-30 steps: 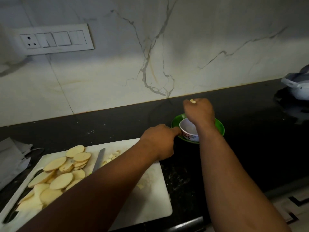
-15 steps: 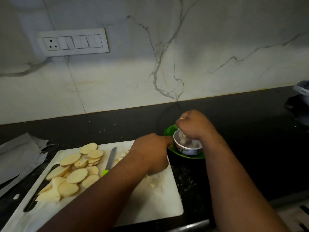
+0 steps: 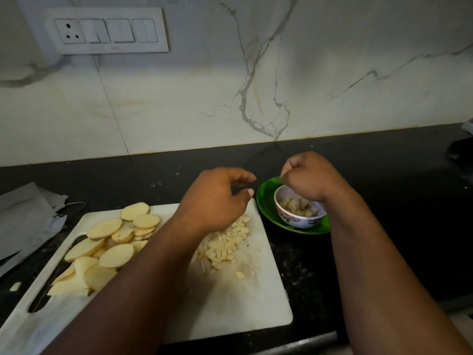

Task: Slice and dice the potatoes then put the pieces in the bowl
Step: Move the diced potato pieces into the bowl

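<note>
A white cutting board (image 3: pixel 243 303) lies on the black counter. Potato slices (image 3: pixel 112 239) are heaped on its left half and a pile of diced potato (image 3: pixel 227 242) sits near its far right corner. Just right of the board a small patterned bowl (image 3: pixel 299 220) stands on a green plate (image 3: pixel 266 203) with diced pieces (image 3: pixel 298 210) inside. My right hand (image 3: pixel 309 178) hovers over the bowl with its fingers curled; no piece shows in it. My left hand (image 3: pixel 217 198) hangs above the diced pile, fingers loosely curled, holding nothing. My left forearm hides the knife.
Grey crumpled cloth (image 3: pixel 25 216) lies left of the board. A stray potato bit (image 3: pixel 15 286) sits on the counter at the left edge. A switch panel (image 3: pixel 107 30) is on the marble wall. A dark object (image 3: pixel 460 152) stands at the far right.
My right hand dropped its potato pieces into the bowl and stays above it. My left hand let go of the plate's rim and drew back over the board.
</note>
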Demonstrator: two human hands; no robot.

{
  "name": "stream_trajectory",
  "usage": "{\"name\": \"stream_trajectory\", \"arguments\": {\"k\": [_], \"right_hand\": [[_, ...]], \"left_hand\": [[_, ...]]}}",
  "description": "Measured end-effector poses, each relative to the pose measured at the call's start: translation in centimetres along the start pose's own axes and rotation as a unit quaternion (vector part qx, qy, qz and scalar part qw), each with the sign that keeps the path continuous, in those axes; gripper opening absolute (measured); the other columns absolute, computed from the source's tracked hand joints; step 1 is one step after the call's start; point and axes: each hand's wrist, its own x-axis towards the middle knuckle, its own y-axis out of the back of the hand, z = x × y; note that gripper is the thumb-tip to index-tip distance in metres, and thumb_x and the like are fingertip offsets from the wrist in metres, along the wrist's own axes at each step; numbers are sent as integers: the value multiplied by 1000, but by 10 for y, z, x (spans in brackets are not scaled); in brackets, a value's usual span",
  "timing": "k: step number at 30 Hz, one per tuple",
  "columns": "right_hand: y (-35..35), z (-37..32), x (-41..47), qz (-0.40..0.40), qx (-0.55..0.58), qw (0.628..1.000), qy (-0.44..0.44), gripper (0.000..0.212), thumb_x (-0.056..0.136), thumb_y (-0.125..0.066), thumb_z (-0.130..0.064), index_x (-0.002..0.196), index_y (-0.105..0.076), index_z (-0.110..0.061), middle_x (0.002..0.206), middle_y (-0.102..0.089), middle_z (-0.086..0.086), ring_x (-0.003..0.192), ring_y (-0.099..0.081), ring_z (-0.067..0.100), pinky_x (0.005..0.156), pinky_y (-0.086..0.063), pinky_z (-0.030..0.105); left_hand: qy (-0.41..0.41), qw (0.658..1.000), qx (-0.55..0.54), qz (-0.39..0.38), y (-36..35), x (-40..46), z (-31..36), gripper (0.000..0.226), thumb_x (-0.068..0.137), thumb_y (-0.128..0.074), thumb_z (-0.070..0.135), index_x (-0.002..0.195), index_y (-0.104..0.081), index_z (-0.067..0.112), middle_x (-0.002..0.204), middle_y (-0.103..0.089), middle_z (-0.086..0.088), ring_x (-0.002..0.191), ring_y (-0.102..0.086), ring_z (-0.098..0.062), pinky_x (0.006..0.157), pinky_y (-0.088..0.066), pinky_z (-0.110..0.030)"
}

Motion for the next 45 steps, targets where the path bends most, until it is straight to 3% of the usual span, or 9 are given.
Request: {"name": "stream_trajectory", "arguments": {"k": [11, 17, 22, 24, 27, 31, 37, 41, 45], "right_hand": [[0, 1, -4, -43, -17, 998, 31, 13, 77, -72, -9, 76, -74, -22, 70, -72, -2, 74, -69, 18, 70, -56, 33], [-21, -23, -14, 132, 66, 978, 146, 15, 86, -75, -27, 75, -67, -20, 70, -66, 3, 62, -58, 11, 60, -46, 26], [-75, -57, -47, -30, 56, 959, 278, 12, 83, -77, -23, 75, -69, -22, 62, -62, -4, 49, -49, 2, 47, -40, 18], [-91, -61, -50, -73, 4, 950, 302, 12, 82, -77, -26, 75, -68, -24, 62, -63, -6, 49, -51, 4, 45, -37, 17], [-105, -58, -48, -96, -30, 947, 304, 11, 81, -76, -24, 75, -67, -25, 64, -64, -5, 53, -57, 10, 48, -48, 30], [-117, -52, -42, -87, -75, 948, 297, 12, 77, -70, -15, 75, -68, -26, 65, -65, -9, 57, -60, 7, 51, -49, 25], [-126, -47, -38, -95, -107, 953, 268, 17, 77, -65, -16, 82, -73, -30, 78, -64, -19, 70, -60, -2, 62, -47, 18], [-130, -49, -38, -133, -124, 947, 266, 30, 83, -57, -19, 104, -76, -26, 101, -66, -16, 91, -63, 1, 86, -53, 25], [-138, -56, -42, -163, -125, 923, 324, 21, 85, -66, -35, 102, -74, -27, 93, -61, -14, 84, -61, 2, 77, -51, 22]], "left_hand": [[32, 985, -152, 77, 59, -4, -30, 19, 97, -72, 35, 114, -77, 31, 107, -76, 20, 101, -67, 9, 88, -47, -14], [21, 975, 120, -187, 80, -22, -57, 48, 88, -80, 46, 133, -65, 46, 141, -59, 25, 133, -51, 1, 111, -36, -27], [12, 916, 264, -302, 79, -22, -51, 89, 83, -79, 58, 158, -37, 34, 167, -29, 4, 157, -15, -17, 127, -4, -35], [34, 917, 270, -292, 82, -24, -49, 93, 80, -82, 56, 157, -35, 34, 168, -22, 2, 157, -9, -20, 128, -7, -41], [71, 918, 267, -283, 85, -27, -51, 105, 71, -88, 57, 156, -29, 44, 157, -28, -2, 151, -20, -28, 122, -29, -53], [84, 927, 235, -280, 82, -27, -54, 107, 75, -89, 46, 160, -24, 44, 133, -54, 1, 123, -52, -23, 101, -48, -39], [130, 944, 152, -262, 87, -27, -58, 109, 81, -85, 21, 162, -18, 48, 138, -60, 0, 85, -58, -13, 82, -50, -28], [148, 955, 124, -226, 93, -28, -65, 100, 83, -75, 10, 162, -25, 45, 149, -56, 0, 85, -65, -9, 77, -55, -26], [153, 956, 118, -221, 96, -26, -71, 98, 82, -74, 7, 162, -28, 40, 149, -56, 1, 83, -68, -7, 71, -53, -24]]}}
